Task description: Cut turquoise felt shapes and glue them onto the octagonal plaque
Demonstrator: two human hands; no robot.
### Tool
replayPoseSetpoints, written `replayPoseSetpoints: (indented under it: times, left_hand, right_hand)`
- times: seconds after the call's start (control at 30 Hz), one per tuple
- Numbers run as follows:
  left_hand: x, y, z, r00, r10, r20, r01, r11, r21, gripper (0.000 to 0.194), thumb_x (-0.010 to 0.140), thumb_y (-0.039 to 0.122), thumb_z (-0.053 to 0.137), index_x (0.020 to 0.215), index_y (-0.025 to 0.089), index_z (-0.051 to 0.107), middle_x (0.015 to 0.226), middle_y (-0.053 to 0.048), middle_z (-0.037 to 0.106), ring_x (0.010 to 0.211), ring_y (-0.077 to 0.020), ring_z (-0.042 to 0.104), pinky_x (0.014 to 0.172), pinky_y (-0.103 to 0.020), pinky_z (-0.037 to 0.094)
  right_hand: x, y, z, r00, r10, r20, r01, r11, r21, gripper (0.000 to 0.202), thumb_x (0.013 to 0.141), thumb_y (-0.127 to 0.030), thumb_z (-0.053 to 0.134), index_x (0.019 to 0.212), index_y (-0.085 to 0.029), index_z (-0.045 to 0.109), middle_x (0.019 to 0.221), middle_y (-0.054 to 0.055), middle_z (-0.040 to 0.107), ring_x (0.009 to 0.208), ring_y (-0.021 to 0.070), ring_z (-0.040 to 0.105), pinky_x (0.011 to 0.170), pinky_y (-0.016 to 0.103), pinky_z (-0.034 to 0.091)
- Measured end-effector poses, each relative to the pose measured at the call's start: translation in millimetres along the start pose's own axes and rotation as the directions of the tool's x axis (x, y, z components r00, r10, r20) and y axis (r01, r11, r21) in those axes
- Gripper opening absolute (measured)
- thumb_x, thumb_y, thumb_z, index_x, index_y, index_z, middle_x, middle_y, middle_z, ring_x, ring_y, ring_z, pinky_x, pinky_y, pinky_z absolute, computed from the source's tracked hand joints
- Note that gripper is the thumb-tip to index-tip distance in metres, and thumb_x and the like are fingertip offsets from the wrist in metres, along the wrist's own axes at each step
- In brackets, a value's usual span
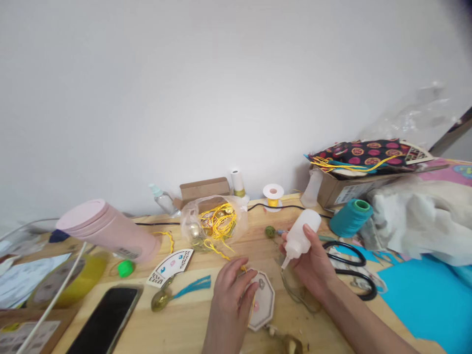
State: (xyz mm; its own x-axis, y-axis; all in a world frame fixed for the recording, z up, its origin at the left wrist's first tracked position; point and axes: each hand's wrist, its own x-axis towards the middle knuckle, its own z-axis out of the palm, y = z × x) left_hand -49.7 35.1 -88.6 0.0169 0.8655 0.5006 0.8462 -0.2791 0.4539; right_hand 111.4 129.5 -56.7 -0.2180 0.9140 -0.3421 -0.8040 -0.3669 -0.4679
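Observation:
My right hand (313,263) is wrapped round a white squeeze bottle (303,231), its thin nozzle pointing down and left. A pale octagonal ornament (264,302) with a dark rim lies at the bottom middle. Over its left part is my left hand (236,295), fingers bent and pinched together on a yellow cord (243,268). A gold bell (293,344) sits below the ornament. Left of my left hand lie a white fan-shaped piece (170,268), a blue tassel (193,285) and another gold bell (161,300).
A phone (106,319), a green cap (126,268) and a pink tumbler (110,231) are at left. Behind stand a bag of yellow cords (217,223) and a spool (273,196). Scissors (356,280), teal thread (351,218), blue sheet (431,300) and a box (332,189) are at right.

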Motion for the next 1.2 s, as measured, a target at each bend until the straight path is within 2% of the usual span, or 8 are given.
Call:
replayPoseSetpoints:
  times: [0.4, 0.77, 0.9, 0.97, 1.0, 1.03, 1.1, 1.2]
  left_hand:
    - [6.9, 3.7, 5.5, 0.999, -0.036, 0.034, 0.033, 0.996, 0.079, 0.022, 0.076, 0.014, 0.059, 0.095, 0.023, 0.055, 0.115, -0.011, 0.045, 0.105, -0.0291, 0.043, 0.082, -0.052, 0.044]
    - [8.4, 2.7, 9.2, 0.996, -0.094, -0.005, 0.094, 0.995, 0.041, 0.018, 0.073, 0.015, 0.062, 0.089, 0.023, 0.061, 0.113, -0.011, 0.052, 0.104, -0.0291, 0.047, 0.083, -0.049, 0.043]
    - [7.3, 6.5, -1.0, 0.988, -0.149, -0.045, 0.147, 0.988, -0.037, 0.011, 0.078, 0.021, 0.056, 0.087, 0.024, 0.061, 0.111, -0.009, 0.055, 0.105, -0.0259, 0.049, 0.085, -0.045, 0.043]
    - [12.4, 9.1, -13.6, 0.957, -0.272, -0.104, 0.25, 0.95, -0.188, 0.008, 0.078, 0.025, 0.055, 0.083, 0.025, 0.062, 0.11, -0.007, 0.056, 0.105, -0.0242, 0.049, 0.089, -0.044, 0.04]
    - [17.4, 9.9, -21.3, 0.923, -0.361, -0.131, 0.311, 0.903, -0.296, 0.006, 0.076, 0.027, 0.058, 0.079, 0.024, 0.062, 0.109, -0.006, 0.057, 0.106, -0.0239, 0.049, 0.091, -0.044, 0.038]
    - [23.9, 10.1, -29.2, 0.874, -0.465, -0.142, 0.375, 0.831, -0.41, 0.007, 0.074, 0.03, 0.06, 0.075, 0.023, 0.062, 0.109, -0.005, 0.058, 0.105, -0.0235, 0.05, 0.093, -0.043, 0.036]
    - [40.3, 7.2, -44.0, 0.745, -0.661, -0.088, 0.461, 0.606, -0.648, 0.015, 0.063, 0.032, 0.069, 0.068, 0.02, 0.062, 0.106, -0.004, 0.06, 0.106, -0.0233, 0.051, 0.093, -0.037, 0.037]
    - [66.0, -6.3, -56.4, 0.695, -0.717, -0.049, 0.474, 0.509, -0.718, 0.02, 0.064, 0.033, 0.07, 0.071, 0.017, 0.061, 0.087, -0.004, 0.066, 0.085, -0.0178, 0.06, 0.081, -0.032, 0.047]
  right_hand:
    - [-0.9, 0.0, 0.3, 1.0, 0.008, -0.003, -0.008, 1.0, -0.002, 0.032, 0.053, -0.031, 0.082, 0.072, -0.013, 0.065, 0.062, 0.002, 0.069, 0.055, 0.0133, 0.062, 0.054, 0.022, 0.056]
    - [-0.7, -0.6, 2.3, 1.0, 0.005, -0.012, -0.005, 1.0, 0.007, 0.032, 0.051, -0.03, 0.083, 0.072, -0.013, 0.065, 0.061, 0.002, 0.068, 0.055, 0.0138, 0.062, 0.053, 0.022, 0.056]
    - [-0.3, -1.0, 2.3, 1.0, 0.001, -0.015, -0.001, 1.0, 0.009, 0.033, 0.051, -0.031, 0.083, 0.073, -0.013, 0.065, 0.062, 0.002, 0.069, 0.056, 0.0141, 0.063, 0.053, 0.022, 0.056]
    - [-0.4, -0.8, 2.1, 1.0, 0.0, -0.014, 0.0, 1.0, 0.01, 0.033, 0.051, -0.031, 0.083, 0.073, -0.014, 0.065, 0.063, 0.001, 0.069, 0.057, 0.0141, 0.063, 0.052, 0.022, 0.056]
    - [-0.7, -0.5, 1.9, 1.0, 0.001, -0.013, -0.001, 1.0, 0.01, 0.033, 0.051, -0.03, 0.083, 0.073, -0.014, 0.065, 0.063, 0.001, 0.069, 0.058, 0.0141, 0.063, 0.052, 0.022, 0.056]
    - [-1.0, -0.2, 1.7, 1.0, 0.003, -0.011, -0.003, 1.0, 0.009, 0.033, 0.051, -0.03, 0.083, 0.073, -0.014, 0.065, 0.063, 0.001, 0.069, 0.058, 0.014, 0.063, 0.052, 0.022, 0.056]
    - [-1.9, 0.6, 1.4, 1.0, 0.009, -0.007, -0.009, 1.0, 0.002, 0.032, 0.051, -0.03, 0.082, 0.073, -0.014, 0.065, 0.063, 0.002, 0.069, 0.056, 0.014, 0.063, 0.052, 0.022, 0.056]
    - [-2.8, 1.9, 1.3, 1.0, 0.012, 0.0, -0.012, 1.0, -0.008, 0.031, 0.052, -0.029, 0.082, 0.073, -0.013, 0.065, 0.062, 0.004, 0.07, 0.055, 0.0143, 0.063, 0.051, 0.021, 0.056]
